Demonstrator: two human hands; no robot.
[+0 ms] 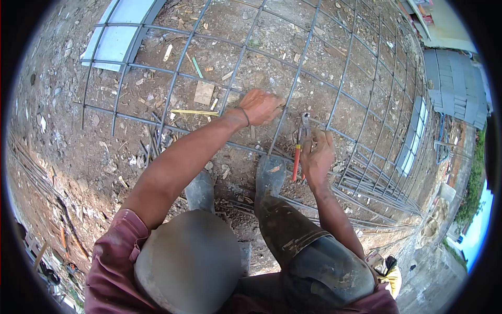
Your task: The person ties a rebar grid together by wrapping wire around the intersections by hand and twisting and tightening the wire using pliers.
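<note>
My left hand (pixel 261 107) reaches over a grid of steel reinforcing bars (pixel 298 73). Its fingers are pinched together beside a bar crossing, and whatever they may hold is too small to make out. In my right hand (pixel 318 154) is a pair of pincers (pixel 297 157) with red handles, the metal jaws pointing up and away from me. The jaws are a short way right of my left fingertips, apart from the bar there. Both hands are near the edge of the grid closest to my boots.
My rubber boots (pixel 271 175) stand at the grid's near edge. Pale panels (pixel 112 39) lie under the bars at far left and right (pixel 413 136). Loose rods (pixel 376 193) are bundled at right. A flat tile piece (pixel 204 93) and wood scraps litter the dirt.
</note>
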